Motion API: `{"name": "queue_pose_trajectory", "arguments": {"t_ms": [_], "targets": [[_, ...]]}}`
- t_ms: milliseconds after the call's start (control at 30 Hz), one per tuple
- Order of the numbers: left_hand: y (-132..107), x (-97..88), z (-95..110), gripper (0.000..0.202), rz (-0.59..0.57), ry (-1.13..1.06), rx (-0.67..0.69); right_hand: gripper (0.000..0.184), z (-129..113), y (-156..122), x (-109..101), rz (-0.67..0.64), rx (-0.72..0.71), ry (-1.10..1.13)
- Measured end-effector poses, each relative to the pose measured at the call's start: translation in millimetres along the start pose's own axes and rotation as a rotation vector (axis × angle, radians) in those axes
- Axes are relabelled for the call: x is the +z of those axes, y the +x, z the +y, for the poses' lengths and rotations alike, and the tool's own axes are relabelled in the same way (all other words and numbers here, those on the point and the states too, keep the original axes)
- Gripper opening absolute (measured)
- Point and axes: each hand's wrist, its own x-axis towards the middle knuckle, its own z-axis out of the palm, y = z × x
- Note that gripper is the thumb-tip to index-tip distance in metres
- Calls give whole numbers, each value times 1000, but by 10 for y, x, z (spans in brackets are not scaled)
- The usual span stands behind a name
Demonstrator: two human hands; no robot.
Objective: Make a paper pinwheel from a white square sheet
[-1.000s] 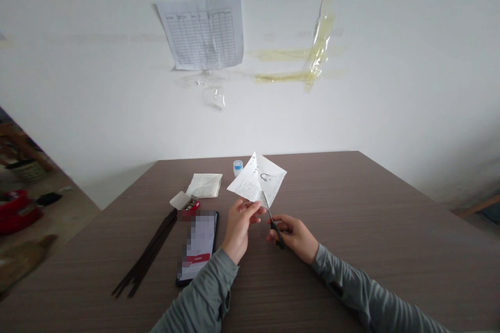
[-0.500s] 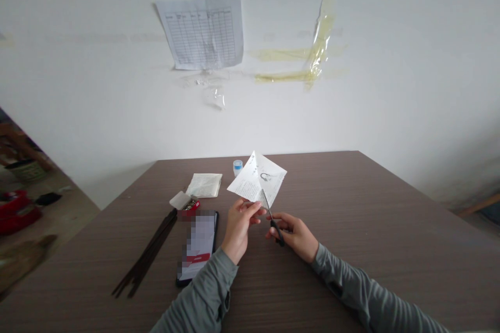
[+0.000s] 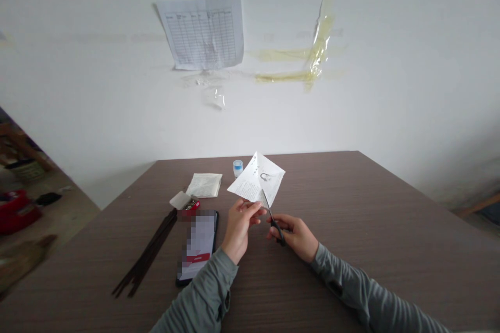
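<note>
Between thumb and fingers, my left hand [image 3: 241, 223] pinches the lower corner of a printed sheet of paper [image 3: 253, 179]. The sheet is held up at a slant above the table, with a crease and a small dark drawing on it. A pair of scissors [image 3: 276, 227] with black handles is in my right hand [image 3: 296, 237], its fingers at the handles. The blades point up and to the left and lie against the lower part of the paper. Whether they are parted there is too small to tell.
On the brown table [image 3: 371, 229] lie a phone [image 3: 201, 250], several thin dark sticks [image 3: 148, 252], an open small red box [image 3: 190, 206] and a folded paper stack [image 3: 204, 185]. A small blue-and-white container [image 3: 238, 167] stands near the wall, where a printed form [image 3: 203, 31] is taped.
The paper's upper and right corners have shifted slightly, and the sheet looks a little more bent. Both hands and the scissors have hardly moved.
</note>
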Motion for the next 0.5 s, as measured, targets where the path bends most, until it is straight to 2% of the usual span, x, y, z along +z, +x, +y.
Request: {"name": "queue_pose_trajectory", "arguments": {"t_ms": [367,500], "targets": [[-26,19,0,34,-10,-6,-10,74,-14,0,-7,23,17,-5],[-35,25,-14,38,-22,10,-14,74,1,2,-12,26,16,-3]]}}
